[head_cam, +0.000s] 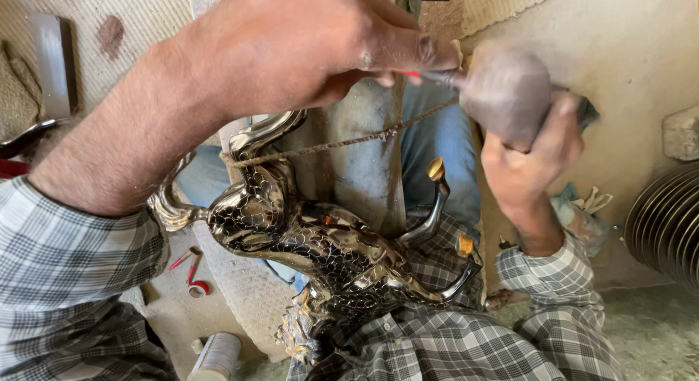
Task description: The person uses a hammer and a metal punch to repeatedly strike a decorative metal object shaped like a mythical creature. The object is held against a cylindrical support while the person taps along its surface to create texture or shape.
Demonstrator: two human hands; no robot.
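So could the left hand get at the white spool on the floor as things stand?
Probably not at once: the left hand is raised at the wire, and the metal figure lies above the spool.

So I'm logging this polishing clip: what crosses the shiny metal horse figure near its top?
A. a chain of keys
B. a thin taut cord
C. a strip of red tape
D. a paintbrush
B: a thin taut cord runs from the horse figure up toward the right hand.
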